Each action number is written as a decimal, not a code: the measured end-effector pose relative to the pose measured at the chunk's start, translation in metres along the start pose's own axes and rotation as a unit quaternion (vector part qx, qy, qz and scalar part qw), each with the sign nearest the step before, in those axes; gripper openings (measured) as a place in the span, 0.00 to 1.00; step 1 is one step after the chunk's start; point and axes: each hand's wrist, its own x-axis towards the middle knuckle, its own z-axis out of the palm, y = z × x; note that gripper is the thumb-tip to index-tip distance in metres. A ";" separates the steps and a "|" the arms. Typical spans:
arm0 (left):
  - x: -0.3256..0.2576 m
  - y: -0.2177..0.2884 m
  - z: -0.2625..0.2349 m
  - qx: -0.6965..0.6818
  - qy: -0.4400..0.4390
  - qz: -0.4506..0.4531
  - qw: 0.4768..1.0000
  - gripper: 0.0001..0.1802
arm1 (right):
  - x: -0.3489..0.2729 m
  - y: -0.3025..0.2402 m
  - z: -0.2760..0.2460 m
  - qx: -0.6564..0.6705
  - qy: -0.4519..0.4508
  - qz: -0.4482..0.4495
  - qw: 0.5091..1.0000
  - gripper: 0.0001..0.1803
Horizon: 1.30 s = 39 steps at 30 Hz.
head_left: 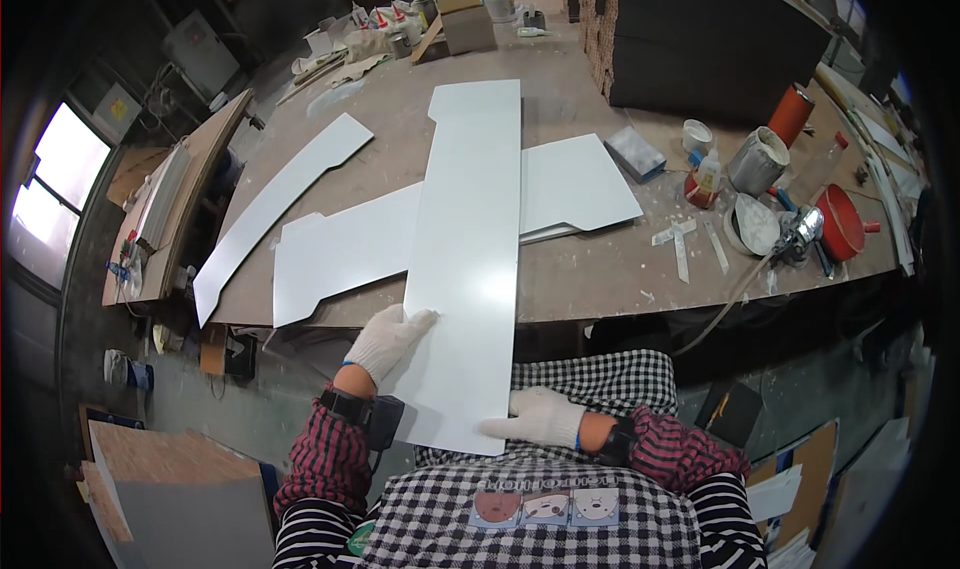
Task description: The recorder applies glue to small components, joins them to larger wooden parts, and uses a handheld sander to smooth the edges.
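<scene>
White glossy notched panel (465,239) | knit-gloved left grip (385,342), right grip (541,418) | both clamped on its edges

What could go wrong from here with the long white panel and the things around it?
The long panel juts past the near edge of the table, so it might tip if the left grip and right grip slacken. Its underside could scratch the white panels beneath. The narrow panel at left reaches the table's edge and might get knocked off.
</scene>
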 end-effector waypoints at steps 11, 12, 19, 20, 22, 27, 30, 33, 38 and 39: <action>-0.011 -0.037 -0.018 0.041 0.139 -0.024 0.989 0.34 | 0.006 -0.012 -0.063 0.076 0.405 -0.042 0.910 0.18; -0.010 -0.033 -0.015 0.051 0.144 -0.028 0.988 0.35 | 0.010 -0.010 -0.074 0.041 0.443 -0.049 0.894 0.16; -0.011 -0.034 0.004 0.088 0.184 -0.048 0.978 0.35 | 0.043 -0.031 -0.121 -0.074 0.378 0.092 0.918 0.23; -0.010 -0.033 0.005 0.087 0.182 -0.046 0.978 0.35 | 0.046 -0.031 -0.122 -0.101 0.364 0.125 0.917 0.24; -0.006 -0.033 0.006 0.106 0.181 -0.031 0.977 0.33 | 0.047 -0.028 -0.121 -0.106 0.356 0.137 0.918 0.24; -0.010 -0.045 0.008 0.080 0.223 0.024 0.971 0.27 | 0.028 -0.030 -0.102 -0.083 0.311 0.068 0.944 0.23; -0.016 -0.048 0.007 0.098 0.231 0.101 0.963 0.28 | 0.001 -0.015 -0.108 -0.080 0.359 0.036 0.929 0.24; -0.010 -0.047 0.006 0.090 0.217 0.004 0.972 0.28 | -0.042 0.011 -0.130 -0.154 0.503 0.086 0.846 0.23; -0.009 -0.036 0.009 0.082 0.222 0.013 0.971 0.29 | -0.093 0.073 -0.161 -0.173 0.598 0.210 0.754 0.19; -0.011 -0.034 0.008 0.084 0.223 0.011 0.971 0.29 | -0.096 0.074 -0.164 -0.148 0.579 0.276 0.753 0.18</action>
